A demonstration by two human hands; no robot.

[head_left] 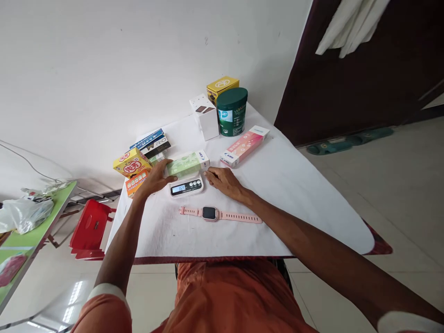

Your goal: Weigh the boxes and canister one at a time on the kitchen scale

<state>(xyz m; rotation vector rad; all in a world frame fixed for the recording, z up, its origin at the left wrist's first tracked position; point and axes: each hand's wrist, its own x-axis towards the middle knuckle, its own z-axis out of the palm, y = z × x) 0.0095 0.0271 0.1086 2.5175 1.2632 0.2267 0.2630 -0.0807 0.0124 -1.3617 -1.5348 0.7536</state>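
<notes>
A light green and white carton (pixel 184 163) lies across the top of a small white digital scale (pixel 187 187), whose lit display seems to read 364. My left hand (pixel 157 177) grips the carton's left end between thumb and fingers. Beside the carton's right end and the scale's right edge, my right hand (pixel 225 181) rests with its fingers curled in and nothing visible in them. Nearer to me, a pink smartwatch (pixel 209 213) is laid out flat with its strap stretched sideways. The scale's weighing plate is mostly hidden under the carton.
A pink carton (pixel 245 146) lies to the right. Behind stand a dark green lidded tub (pixel 232 113), a white box (pixel 208 122) and a yellow box (pixel 222 84). Yellow (pixel 132 163), orange (pixel 136 182) and blue (pixel 147 138) boxes crowd the left. A red chair (pixel 92 224) stands off the table's left.
</notes>
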